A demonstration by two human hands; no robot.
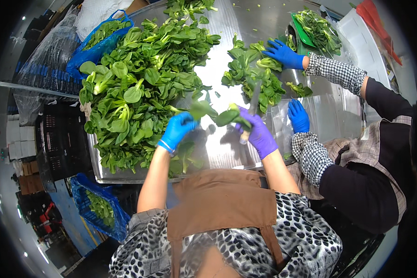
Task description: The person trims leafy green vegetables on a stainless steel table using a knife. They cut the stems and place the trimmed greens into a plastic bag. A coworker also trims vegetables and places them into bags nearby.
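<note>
My left hand (180, 130), in a blue glove, has its fingers curled, with a motion-blurred green leaf (202, 109) at the fingertips. In a purple glove, my right hand (261, 135) grips a knife (255, 95), its blade pointing away from me and its pale handle end showing below the fingers. The same hand holds a small leafy green (228, 117), which looks like bok choy, at its thumb side. To the left, a large heap of leafy greens (139, 93) covers the metal table (226, 153). A smaller pile of greens (253, 74) lies beyond my right hand.
A co-worker's blue-gloved hands (287, 55) are at the right, one on the smaller pile. Greens fill a green container (300, 33) at the far right. A blue bag (87, 57) stands at the far left; a blue-lined crate (116, 212) sits below the table edge.
</note>
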